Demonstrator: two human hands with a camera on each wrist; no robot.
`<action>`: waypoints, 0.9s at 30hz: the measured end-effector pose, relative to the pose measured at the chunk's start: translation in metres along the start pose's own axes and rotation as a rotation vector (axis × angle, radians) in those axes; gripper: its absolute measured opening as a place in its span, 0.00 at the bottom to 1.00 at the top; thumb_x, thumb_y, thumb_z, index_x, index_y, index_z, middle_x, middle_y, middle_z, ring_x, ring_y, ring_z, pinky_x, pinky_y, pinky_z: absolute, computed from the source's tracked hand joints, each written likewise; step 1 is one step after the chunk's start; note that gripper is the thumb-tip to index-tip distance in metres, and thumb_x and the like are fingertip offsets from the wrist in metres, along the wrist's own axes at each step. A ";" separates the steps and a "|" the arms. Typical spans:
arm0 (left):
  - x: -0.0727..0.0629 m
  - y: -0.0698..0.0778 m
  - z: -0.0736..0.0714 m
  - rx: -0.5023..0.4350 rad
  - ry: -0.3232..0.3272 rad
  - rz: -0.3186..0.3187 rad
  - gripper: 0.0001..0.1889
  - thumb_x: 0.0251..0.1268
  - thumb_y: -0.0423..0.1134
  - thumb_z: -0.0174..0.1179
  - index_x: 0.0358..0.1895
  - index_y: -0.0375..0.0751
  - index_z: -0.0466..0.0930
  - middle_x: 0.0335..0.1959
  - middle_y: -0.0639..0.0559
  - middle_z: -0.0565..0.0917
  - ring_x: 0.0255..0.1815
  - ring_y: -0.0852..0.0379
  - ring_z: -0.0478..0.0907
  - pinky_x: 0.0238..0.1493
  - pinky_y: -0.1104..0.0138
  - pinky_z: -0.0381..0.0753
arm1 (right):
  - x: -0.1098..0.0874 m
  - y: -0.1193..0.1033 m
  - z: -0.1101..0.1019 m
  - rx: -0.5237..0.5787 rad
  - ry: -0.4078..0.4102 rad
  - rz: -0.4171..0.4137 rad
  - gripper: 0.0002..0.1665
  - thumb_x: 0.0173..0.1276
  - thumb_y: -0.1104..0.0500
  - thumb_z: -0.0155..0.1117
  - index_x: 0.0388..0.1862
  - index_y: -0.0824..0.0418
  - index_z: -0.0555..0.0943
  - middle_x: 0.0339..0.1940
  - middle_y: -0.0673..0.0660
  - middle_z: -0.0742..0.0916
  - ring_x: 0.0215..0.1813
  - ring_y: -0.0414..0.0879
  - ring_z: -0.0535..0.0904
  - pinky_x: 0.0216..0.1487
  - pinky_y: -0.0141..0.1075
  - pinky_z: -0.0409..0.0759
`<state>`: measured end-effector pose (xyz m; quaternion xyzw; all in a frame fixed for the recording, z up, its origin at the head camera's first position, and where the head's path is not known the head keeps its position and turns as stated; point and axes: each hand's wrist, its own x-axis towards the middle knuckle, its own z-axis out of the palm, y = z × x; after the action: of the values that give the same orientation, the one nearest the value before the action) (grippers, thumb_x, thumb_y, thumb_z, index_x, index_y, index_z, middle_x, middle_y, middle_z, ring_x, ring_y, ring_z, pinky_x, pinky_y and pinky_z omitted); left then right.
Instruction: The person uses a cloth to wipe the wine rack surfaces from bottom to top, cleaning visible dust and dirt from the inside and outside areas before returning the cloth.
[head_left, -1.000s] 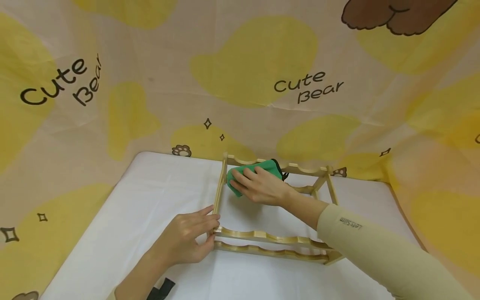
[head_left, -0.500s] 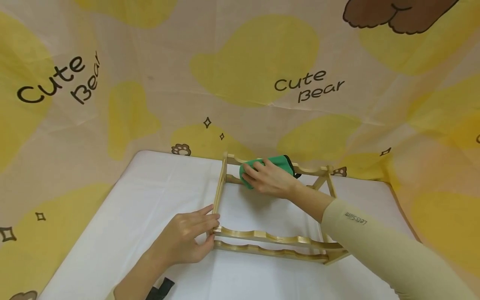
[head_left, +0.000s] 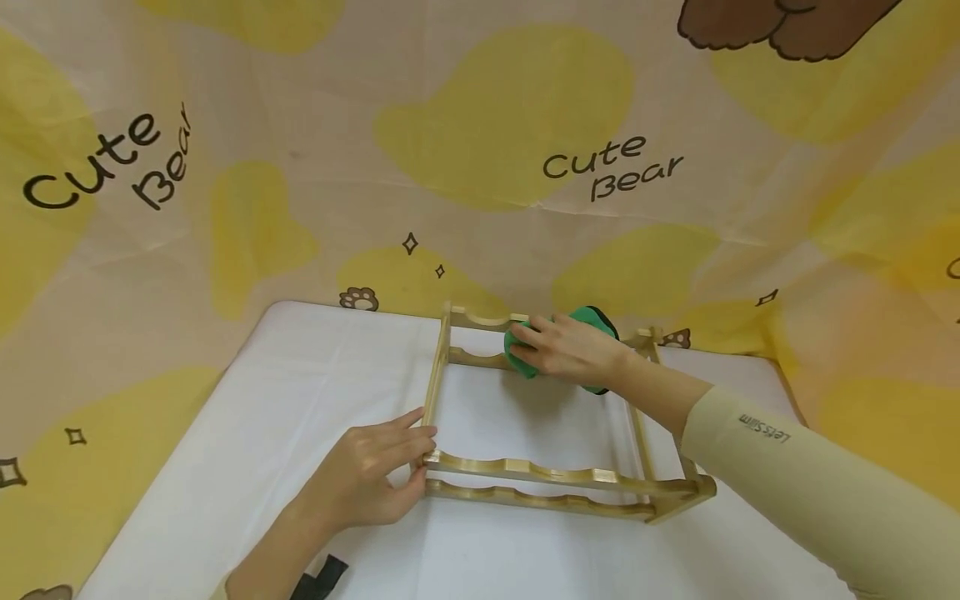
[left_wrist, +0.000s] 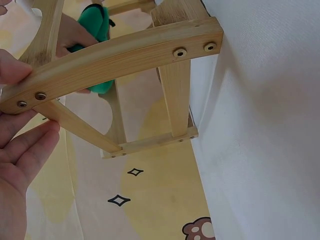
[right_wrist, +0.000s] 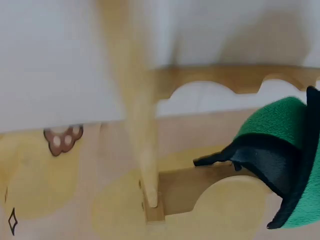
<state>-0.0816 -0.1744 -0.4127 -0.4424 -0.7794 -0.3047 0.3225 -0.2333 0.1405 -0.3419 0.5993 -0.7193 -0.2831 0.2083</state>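
Note:
A wooden rack point(head_left: 517, 468) with scalloped rails stands on the white-covered table. My left hand point(head_left: 375, 471) grips its near left corner; in the left wrist view the thumb and fingers point(left_wrist: 37, 145) sit on either side of the end piece. At the far rail, my right hand point(head_left: 573, 348) holds a green cloth point(head_left: 596, 319) with black edging against the wood. The right wrist view shows the cloth point(right_wrist: 277, 122) draped near the scalloped far rail point(right_wrist: 187, 187), with a black loop hanging from it; the right hand itself is out of that view.
A wall sheet point(head_left: 480, 167) with yellow patches and "Cute Bear" lettering rises behind the table's far edge. A black strap-like piece point(head_left: 322, 577) lies near the left forearm. White tablecloth point(head_left: 322, 367) stretches to the left of the rack.
My right hand has slid the green cloth rightward along the far rail, from near the left end to about the middle. The left hand has kept its hold on the corner.

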 end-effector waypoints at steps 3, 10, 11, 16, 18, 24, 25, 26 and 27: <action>0.000 0.000 0.000 -0.001 -0.003 -0.003 0.11 0.60 0.32 0.54 0.32 0.39 0.87 0.38 0.46 0.92 0.45 0.40 0.90 0.40 0.58 0.91 | -0.005 0.003 -0.002 0.015 -0.015 -0.010 0.29 0.67 0.59 0.76 0.67 0.55 0.83 0.64 0.61 0.79 0.46 0.52 0.76 0.37 0.36 0.83; 0.000 -0.001 0.000 -0.004 0.004 0.001 0.11 0.62 0.32 0.52 0.31 0.39 0.87 0.38 0.46 0.92 0.44 0.39 0.90 0.40 0.57 0.91 | -0.025 0.005 -0.001 -0.001 -0.036 -0.036 0.30 0.66 0.59 0.77 0.67 0.54 0.84 0.66 0.62 0.80 0.47 0.51 0.77 0.42 0.35 0.84; 0.000 -0.001 0.000 -0.005 0.005 0.003 0.12 0.62 0.32 0.52 0.31 0.39 0.87 0.37 0.46 0.92 0.44 0.40 0.91 0.40 0.57 0.91 | -0.029 0.006 -0.002 -0.005 -0.041 -0.036 0.30 0.65 0.59 0.77 0.67 0.54 0.84 0.65 0.62 0.80 0.47 0.51 0.77 0.41 0.35 0.84; 0.001 0.000 0.000 -0.001 0.009 0.013 0.12 0.63 0.33 0.51 0.31 0.39 0.86 0.37 0.46 0.92 0.44 0.40 0.91 0.40 0.57 0.91 | -0.050 0.009 0.001 -0.008 -0.045 -0.020 0.30 0.62 0.61 0.79 0.65 0.56 0.85 0.61 0.62 0.80 0.46 0.53 0.77 0.37 0.36 0.83; 0.001 0.000 0.000 0.004 0.006 0.010 0.12 0.64 0.33 0.51 0.31 0.39 0.86 0.38 0.46 0.92 0.44 0.40 0.91 0.40 0.58 0.91 | -0.053 0.010 0.003 0.000 -0.036 -0.014 0.31 0.62 0.61 0.80 0.65 0.56 0.85 0.61 0.63 0.80 0.46 0.53 0.77 0.35 0.36 0.83; 0.001 0.000 0.000 0.005 0.003 0.003 0.11 0.62 0.33 0.52 0.31 0.39 0.86 0.37 0.46 0.92 0.44 0.40 0.91 0.40 0.58 0.92 | -0.042 0.008 0.002 -0.018 -0.014 -0.017 0.30 0.64 0.62 0.78 0.66 0.55 0.84 0.61 0.62 0.80 0.45 0.51 0.76 0.34 0.34 0.81; 0.001 0.000 0.000 0.003 0.002 0.000 0.11 0.62 0.33 0.52 0.31 0.39 0.86 0.38 0.46 0.92 0.44 0.40 0.91 0.40 0.58 0.92 | -0.038 0.008 0.001 -0.023 -0.012 -0.019 0.30 0.65 0.62 0.77 0.66 0.55 0.84 0.62 0.62 0.80 0.45 0.51 0.76 0.34 0.33 0.80; 0.001 0.000 0.000 0.000 0.001 -0.002 0.11 0.62 0.32 0.53 0.31 0.39 0.86 0.37 0.46 0.92 0.44 0.40 0.91 0.40 0.58 0.92 | -0.035 0.007 0.001 -0.025 -0.009 -0.020 0.29 0.65 0.61 0.77 0.66 0.55 0.84 0.62 0.62 0.80 0.44 0.51 0.76 0.33 0.33 0.80; 0.000 0.000 0.000 -0.002 -0.001 -0.004 0.11 0.61 0.32 0.53 0.31 0.39 0.86 0.37 0.46 0.92 0.44 0.40 0.91 0.40 0.58 0.92 | -0.032 0.007 0.000 -0.028 -0.005 -0.022 0.29 0.66 0.61 0.77 0.66 0.55 0.83 0.62 0.62 0.80 0.44 0.50 0.75 0.33 0.32 0.79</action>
<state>-0.0814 -0.1742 -0.4122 -0.4414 -0.7801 -0.3058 0.3212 -0.2322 0.1723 -0.3366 0.6033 -0.7092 -0.2971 0.2117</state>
